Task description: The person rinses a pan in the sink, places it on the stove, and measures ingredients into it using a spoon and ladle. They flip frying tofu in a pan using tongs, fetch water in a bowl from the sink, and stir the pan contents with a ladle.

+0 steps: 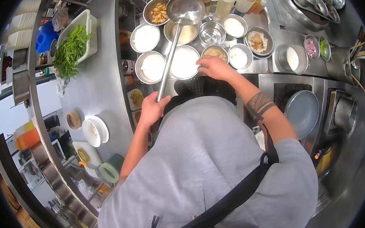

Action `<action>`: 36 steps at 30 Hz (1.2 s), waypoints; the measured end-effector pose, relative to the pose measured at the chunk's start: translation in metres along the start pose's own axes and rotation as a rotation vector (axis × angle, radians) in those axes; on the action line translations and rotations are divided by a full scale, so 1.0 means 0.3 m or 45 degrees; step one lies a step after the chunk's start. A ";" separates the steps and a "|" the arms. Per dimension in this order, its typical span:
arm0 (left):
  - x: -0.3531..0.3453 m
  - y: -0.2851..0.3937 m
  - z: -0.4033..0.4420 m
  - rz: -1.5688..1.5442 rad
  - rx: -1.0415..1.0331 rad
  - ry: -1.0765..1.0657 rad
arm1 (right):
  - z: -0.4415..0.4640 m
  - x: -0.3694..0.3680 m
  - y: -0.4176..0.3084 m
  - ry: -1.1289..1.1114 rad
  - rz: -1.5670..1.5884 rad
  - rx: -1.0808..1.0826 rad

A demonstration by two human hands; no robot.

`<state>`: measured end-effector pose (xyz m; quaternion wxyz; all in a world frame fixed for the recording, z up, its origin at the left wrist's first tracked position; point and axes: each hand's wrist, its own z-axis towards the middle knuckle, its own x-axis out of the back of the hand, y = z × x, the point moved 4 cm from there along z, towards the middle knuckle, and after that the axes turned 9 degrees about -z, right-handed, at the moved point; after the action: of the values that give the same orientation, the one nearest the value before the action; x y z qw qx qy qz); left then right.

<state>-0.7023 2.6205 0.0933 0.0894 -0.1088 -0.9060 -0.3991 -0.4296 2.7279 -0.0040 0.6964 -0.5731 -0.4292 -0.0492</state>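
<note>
My left hand [152, 108] is wrapped round the lower end of the long handle of a steel ladle [185, 10]. The ladle's bowl rests over the metal containers at the top, near a bowl of brown chunks [159, 13]. My right hand [216, 68] is at the right rim of a bowl of white powder [184, 62], fingers pressed together; what they hold, if anything, is too small to make out. Beside that hand sits a bowl with pale brown contents [215, 52]. Another bowl of white powder [152, 67] stands left of the ladle handle.
Squeeze bottles [225, 4] stand at the back. To the right are a pot with white contents [293, 58], a blue-grey pan [302, 114] on the stove and a utensil pot [340, 64]. A tub of green leaves [74, 47] and white bowls [94, 131] are on the left counter.
</note>
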 end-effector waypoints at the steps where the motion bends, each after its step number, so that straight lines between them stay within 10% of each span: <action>1: 0.004 0.002 0.004 -0.017 0.008 -0.014 | 0.011 -0.019 0.011 -0.055 -0.070 0.023; 13: 0.031 0.026 0.058 -0.012 0.048 -0.044 | 0.044 -0.057 0.016 -0.403 -0.343 0.062; 16: 0.048 0.006 0.073 -0.012 0.035 -0.038 | 0.041 0.040 0.062 -0.048 -0.328 0.153; 26: 0.059 0.041 0.062 0.041 -0.010 -0.031 | -0.091 0.153 0.264 0.514 -0.335 -0.455; 28: 0.052 0.033 0.062 0.012 0.004 -0.036 | -0.137 0.077 0.304 0.493 0.463 -0.987; 36: 0.043 0.006 0.044 0.005 -0.016 -0.070 | -0.205 0.071 0.243 0.505 0.673 -0.993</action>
<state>-0.7152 2.6332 0.0890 0.0644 -0.1219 -0.9055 -0.4014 -0.3422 2.7099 -0.0437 0.4875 -0.8589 -0.0788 -0.1358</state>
